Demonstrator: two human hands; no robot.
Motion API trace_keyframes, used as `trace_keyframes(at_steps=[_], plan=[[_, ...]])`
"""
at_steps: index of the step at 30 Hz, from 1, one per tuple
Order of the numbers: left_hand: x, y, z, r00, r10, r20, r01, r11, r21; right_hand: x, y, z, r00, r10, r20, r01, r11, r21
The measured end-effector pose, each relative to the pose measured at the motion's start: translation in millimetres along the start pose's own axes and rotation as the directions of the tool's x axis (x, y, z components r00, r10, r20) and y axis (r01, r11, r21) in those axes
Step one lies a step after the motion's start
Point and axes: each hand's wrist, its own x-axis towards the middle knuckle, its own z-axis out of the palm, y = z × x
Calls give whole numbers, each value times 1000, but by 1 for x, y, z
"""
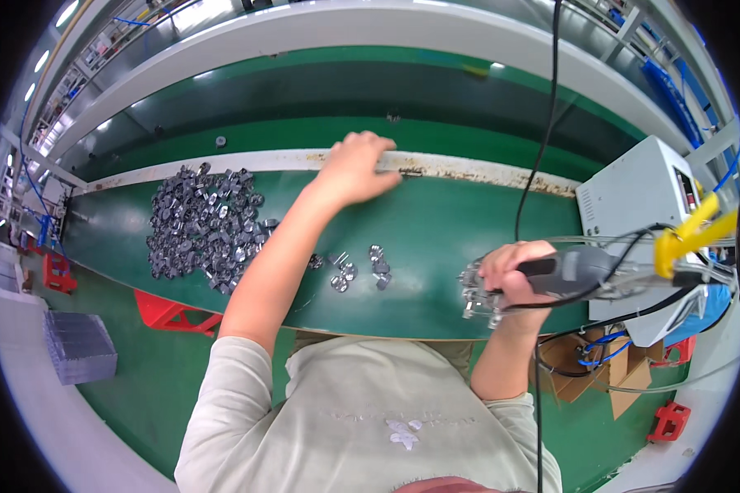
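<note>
My left hand point(356, 170) reaches over the white rail at the bench's far edge, fingers spread and holding nothing I can see. A small part point(393, 117) lies on the green conveyor belt beyond its fingertips. At the right, my right hand point(514, 274) is wrapped round a grey-and-black power screwdriver point(571, 274), held sideways with cables and clear tubing trailing from it. Shiny metal pieces point(474, 292) show at the tool's left end; their exact shape is blurred. Between my arms lie a few loose grey-and-silver parts point(380, 267) and another small cluster point(344, 276).
A large heap of grey-and-silver parts point(201, 222) covers the bench's left side. The white rail point(485, 174) borders the conveyor. A white machine box point(637, 218) stands at the right, above an open cardboard box point(571, 361). A black cable point(543, 140) hangs down.
</note>
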Motion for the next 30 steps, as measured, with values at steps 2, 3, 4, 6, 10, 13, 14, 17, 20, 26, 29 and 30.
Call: trace_keyframes(at_steps=[2,3,4,6,10,13,14,17,20,26,29,30], plan=[[-45,22,-19,955,101,279,-42,977,-208,-2,-1,-7,999,-36,0,36,999,40],[-67,24,-19,939,172,297,-119,975,-189,-4,-1,-9,999,-49,-2,49,997,65],[-77,19,-18,950,169,263,-125,976,-177,-4,-2,-11,999,-51,15,51,998,48],[-78,-5,-18,984,103,142,-84,987,-135,-2,-4,-12,997,-57,56,58,998,-3],[-19,-133,-54,867,-398,-300,448,886,119,-6,2,-11,996,-15,90,19,999,-44],[-19,-242,-81,608,-714,-346,792,572,211,-10,2,-2,1000,0,22,-1,1000,31],[-34,-298,-93,562,-800,-209,822,513,247,-11,6,-2,999,9,38,-12,998,66],[-7,-317,-84,510,-853,107,814,519,261,-17,7,-14,999,-25,41,25,1000,4],[-10,-320,-64,696,-698,-170,711,702,31,-20,6,-12,1000,19,9,-19,1000,6],[-4,-280,-56,451,-780,-434,884,456,98,-21,-2,-19,1000,1,3,-1,999,-49],[-24,-357,-84,326,-940,-105,939,335,-80,-17,2,-10,1000,21,12,-21,999,28],[-9,-346,-63,436,-893,-111,856,449,-254,-16,2,-8,999,29,-18,-28,1000,9]])
